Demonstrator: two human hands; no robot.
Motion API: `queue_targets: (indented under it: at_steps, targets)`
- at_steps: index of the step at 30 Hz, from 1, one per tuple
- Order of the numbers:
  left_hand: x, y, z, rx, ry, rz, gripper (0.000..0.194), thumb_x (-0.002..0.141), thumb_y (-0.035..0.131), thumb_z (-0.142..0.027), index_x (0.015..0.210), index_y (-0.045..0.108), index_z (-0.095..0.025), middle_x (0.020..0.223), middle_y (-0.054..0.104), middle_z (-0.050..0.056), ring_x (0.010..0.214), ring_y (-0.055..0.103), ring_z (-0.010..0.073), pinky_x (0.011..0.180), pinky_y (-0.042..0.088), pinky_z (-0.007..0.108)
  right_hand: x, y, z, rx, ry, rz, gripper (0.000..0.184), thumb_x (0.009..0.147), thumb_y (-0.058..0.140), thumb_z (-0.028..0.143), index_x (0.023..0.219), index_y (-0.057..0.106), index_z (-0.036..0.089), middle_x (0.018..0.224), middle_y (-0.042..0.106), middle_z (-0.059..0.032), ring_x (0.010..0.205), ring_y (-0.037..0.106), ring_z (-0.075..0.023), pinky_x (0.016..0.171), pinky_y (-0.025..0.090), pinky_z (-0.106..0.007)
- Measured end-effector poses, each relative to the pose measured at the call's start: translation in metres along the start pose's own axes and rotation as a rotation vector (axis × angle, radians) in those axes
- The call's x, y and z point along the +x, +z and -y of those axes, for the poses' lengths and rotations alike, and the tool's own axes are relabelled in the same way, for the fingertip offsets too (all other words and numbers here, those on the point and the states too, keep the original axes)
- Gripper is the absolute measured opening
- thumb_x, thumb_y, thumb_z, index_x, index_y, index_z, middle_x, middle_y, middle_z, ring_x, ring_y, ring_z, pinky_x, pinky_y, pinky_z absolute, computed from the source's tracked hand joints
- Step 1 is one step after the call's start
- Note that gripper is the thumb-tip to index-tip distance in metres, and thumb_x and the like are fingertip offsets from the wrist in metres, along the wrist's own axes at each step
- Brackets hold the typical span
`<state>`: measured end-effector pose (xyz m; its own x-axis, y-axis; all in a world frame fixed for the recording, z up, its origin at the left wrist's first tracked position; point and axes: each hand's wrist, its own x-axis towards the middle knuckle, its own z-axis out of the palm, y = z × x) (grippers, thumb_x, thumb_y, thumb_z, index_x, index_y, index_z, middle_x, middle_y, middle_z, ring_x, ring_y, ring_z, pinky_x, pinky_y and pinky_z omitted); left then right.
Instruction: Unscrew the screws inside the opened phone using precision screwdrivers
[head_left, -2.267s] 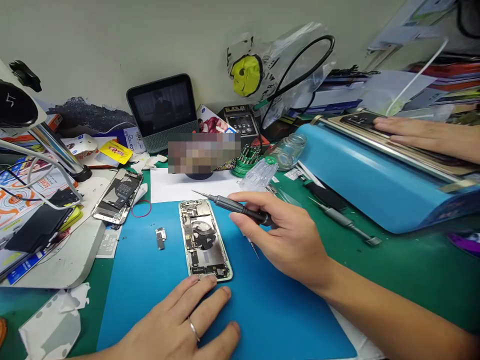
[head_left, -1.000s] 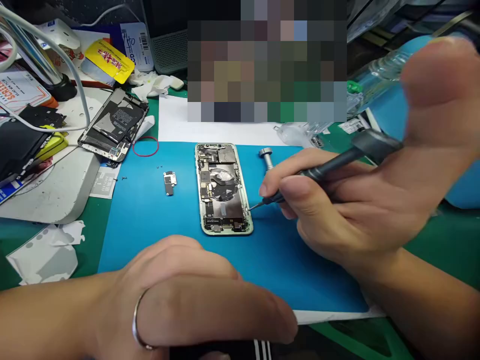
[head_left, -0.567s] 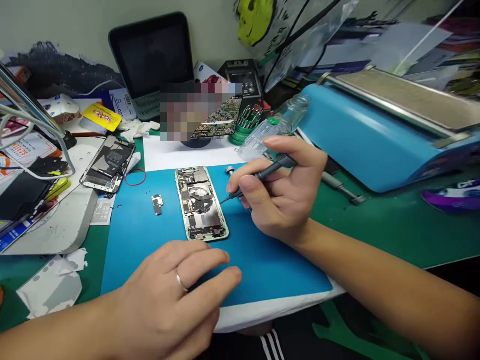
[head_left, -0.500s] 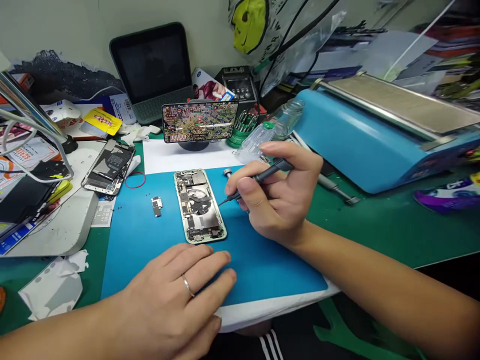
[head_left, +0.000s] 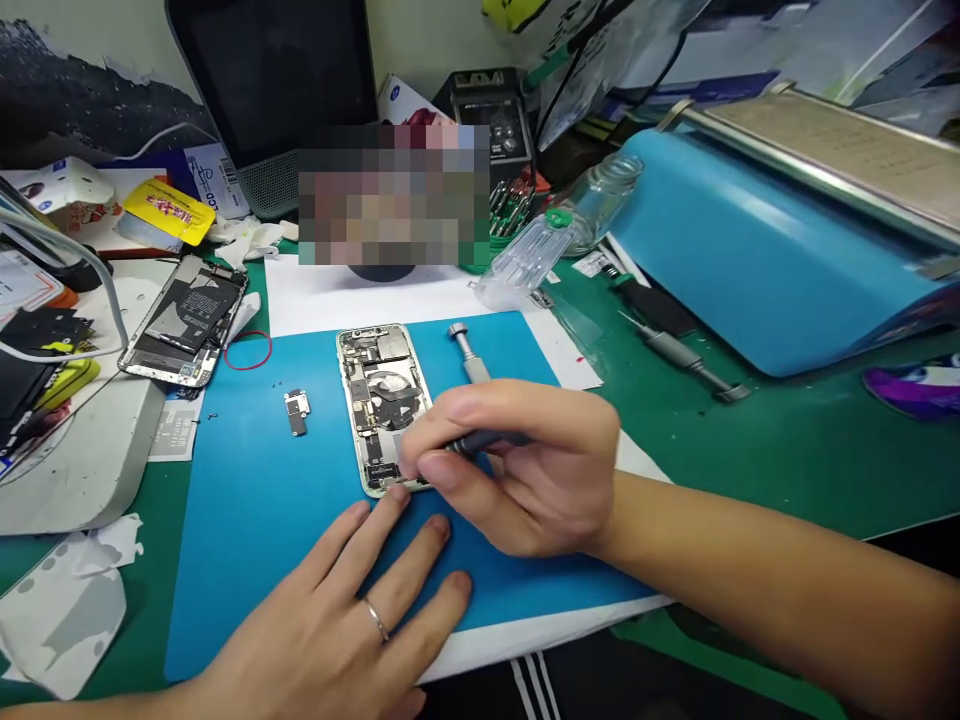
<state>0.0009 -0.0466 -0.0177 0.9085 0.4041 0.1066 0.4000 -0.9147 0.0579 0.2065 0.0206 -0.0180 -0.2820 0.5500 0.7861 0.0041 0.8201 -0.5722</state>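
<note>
An opened phone [head_left: 384,385] with its inner parts exposed lies on a blue mat [head_left: 247,520]. My right hand [head_left: 532,470] is closed round a dark, slim screwdriver [head_left: 474,442] over the phone's lower right part; the tip is hidden behind my fingers. My left hand [head_left: 352,610] rests with fingers spread below the phone, a fingertip at its lower edge. A small metal shield plate [head_left: 297,411] and some tiny screws [head_left: 213,415] lie left of the phone. Beyond my right hand is a grey screwdriver [head_left: 466,350], its lower end covered.
Another opened phone [head_left: 187,315] leans on a white stand at the left. A red rubber band [head_left: 248,350] lies near it. Behind are a clear plastic box [head_left: 532,255], a glass jar [head_left: 600,200] and a dark screen [head_left: 277,80]. A blue machine [head_left: 720,230] stands right, another screwdriver [head_left: 679,355] before it.
My right hand has come down and left over the phone's lower part, uncovering the grey screwdriver behind it. My left fingers have spread and one now reaches the phone's edge. The view has shifted closer.
</note>
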Motion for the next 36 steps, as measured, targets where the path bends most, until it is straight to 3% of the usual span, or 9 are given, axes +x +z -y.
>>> queue_targets:
  at_steps: [10,17,26,36]
  targets:
    - [-0.008,0.008,0.0,0.015,0.026,0.01,0.069,0.095,0.06,-0.057,0.153,0.045,-0.022,0.161,0.042,0.01,0.148,0.033,0.0421,0.115,0.037,0.051,-0.003,-0.003,-0.008,-0.089,0.023,0.052,0.031,0.099,0.049,0.006,0.129,0.047,0.014,0.101,0.072,-0.0036,0.08,0.07,-0.0071,0.075,0.063,-0.018]
    - [-0.002,0.001,0.0,-0.01,0.025,0.035,0.061,0.096,0.06,-0.051,0.148,0.05,-0.021,0.156,0.049,0.01,0.142,0.043,0.0421,0.109,0.044,0.051,-0.003,-0.003,-0.008,-0.115,0.059,0.121,0.032,0.1,0.048,0.009,0.13,0.046,0.021,0.107,0.074,-0.0039,0.082,0.072,-0.0091,0.074,0.064,-0.021]
    - [-0.001,-0.002,-0.001,-0.016,0.032,0.051,0.059,0.098,0.058,-0.049,0.148,0.05,-0.019,0.155,0.049,0.011,0.143,0.043,0.0419,0.11,0.043,0.051,-0.002,-0.003,-0.01,-0.136,0.043,0.137,0.033,0.098,0.051,0.008,0.13,0.048,0.017,0.108,0.075,-0.0064,0.083,0.074,-0.0101,0.076,0.064,-0.021]
    - [-0.004,0.003,-0.001,-0.038,0.014,0.044,0.063,0.097,0.059,-0.051,0.15,0.047,-0.019,0.159,0.044,0.011,0.147,0.036,0.0409,0.116,0.036,0.051,0.002,-0.01,-0.006,-0.268,-0.015,0.246,0.044,0.101,0.048,0.009,0.143,0.04,0.015,0.123,0.075,-0.0131,0.102,0.077,-0.0134,0.09,0.064,-0.024]
